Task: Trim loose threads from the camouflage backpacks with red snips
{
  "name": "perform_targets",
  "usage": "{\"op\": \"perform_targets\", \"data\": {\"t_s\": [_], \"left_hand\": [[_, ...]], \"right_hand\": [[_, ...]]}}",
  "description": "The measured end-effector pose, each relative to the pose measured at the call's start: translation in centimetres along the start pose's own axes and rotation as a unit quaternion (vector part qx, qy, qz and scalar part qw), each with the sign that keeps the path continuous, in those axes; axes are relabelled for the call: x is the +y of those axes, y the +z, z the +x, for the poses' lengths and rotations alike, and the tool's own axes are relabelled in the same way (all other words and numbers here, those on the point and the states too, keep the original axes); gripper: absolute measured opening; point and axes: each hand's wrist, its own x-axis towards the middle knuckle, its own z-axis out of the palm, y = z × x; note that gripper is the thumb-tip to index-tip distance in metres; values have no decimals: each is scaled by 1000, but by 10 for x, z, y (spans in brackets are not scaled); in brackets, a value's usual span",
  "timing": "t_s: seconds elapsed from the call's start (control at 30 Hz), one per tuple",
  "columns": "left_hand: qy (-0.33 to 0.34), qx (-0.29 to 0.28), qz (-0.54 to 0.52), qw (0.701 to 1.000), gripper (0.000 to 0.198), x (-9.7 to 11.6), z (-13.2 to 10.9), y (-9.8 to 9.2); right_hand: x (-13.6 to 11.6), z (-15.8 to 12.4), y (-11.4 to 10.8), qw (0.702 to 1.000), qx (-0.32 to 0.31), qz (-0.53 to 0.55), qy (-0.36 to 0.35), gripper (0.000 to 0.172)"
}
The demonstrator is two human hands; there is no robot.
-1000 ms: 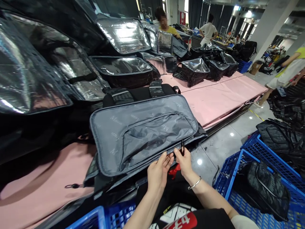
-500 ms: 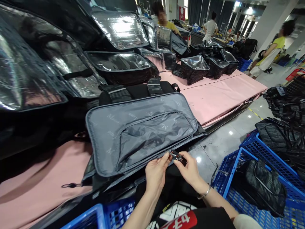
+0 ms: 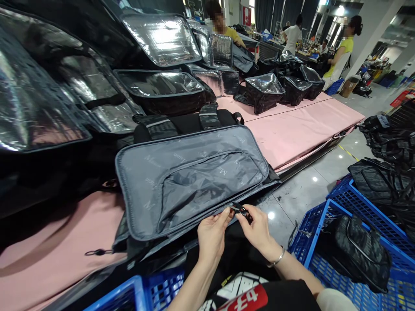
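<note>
An opened backpack (image 3: pixel 139 172) lies in front of me, its grey printed lining and inner pocket facing up. At its near edge, my left hand (image 3: pixel 212 233) is closed, thumb and fingertips pinched together; what lies between them is too small to make out. My right hand (image 3: pixel 257 231), a bracelet on its wrist, is closed around small black thread snips (image 3: pixel 239 209) with a bright metal part. The snips' tip meets the left fingertips, just off the bag's edge. My right palm hides part of the tool.
Silver-lined bags (image 3: pixel 162 41) are piled at the left and back of the pink-covered table (image 3: pixel 304 121). Blue crates (image 3: pixel 311 233) with dark bags stand on the floor at right; another blue crate (image 3: pixel 129 296) sits below me. Several people are farther back.
Both hands stay almost in place at the bag's edge, the right one shifting slightly around the snips. In the background, a person in yellow and white has moved left.
</note>
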Motion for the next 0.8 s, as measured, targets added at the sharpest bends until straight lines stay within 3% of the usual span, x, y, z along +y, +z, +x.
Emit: {"op": "perform_targets", "data": {"t_s": [0.3,0.53,0.8], "left_hand": [[-8,3,9,1000,40,-1,0,-1],[-20,6,-15,1000,43,0,1,0],[-23,3,-14,1000,42,0,0,0]], "right_hand": [[8,-4,6,997,74,24,7,19],[12,-8,15,996,86,22,27,18],[20,-9,20,996,83,-26,-13,18]]}}
